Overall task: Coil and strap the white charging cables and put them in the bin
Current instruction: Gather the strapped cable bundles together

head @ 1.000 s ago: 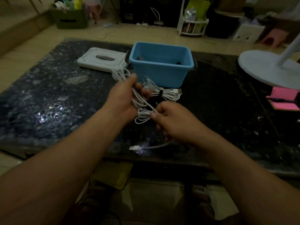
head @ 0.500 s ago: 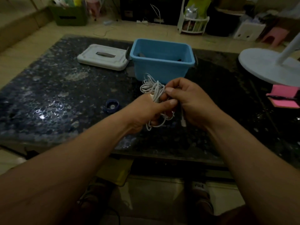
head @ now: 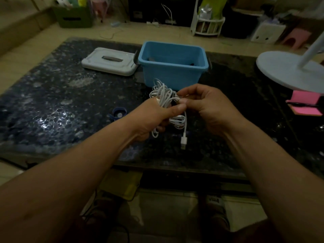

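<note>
**A:** Where's the cable (head: pixel 164 96)?

**B:** Centre of frame, held above the desk (head: pixel 70 106), just below the bin (head: pixel 172 74). The left hand (head: pixel 152 118) has its fingers clamped round the coil. The right hand (head: pixel 208 107) pinches what looks like a dark strap (head: pixel 174 102) at its side.

**A:** Risk?

**B:** The coil's loose and uneven. Slacken the left grip while wrapping and loops could spring out, so the strap closes on only half the bundle. The plug (head: pixel 183 142) dangles below too, and it may snag or drag a turn loose.
</note>
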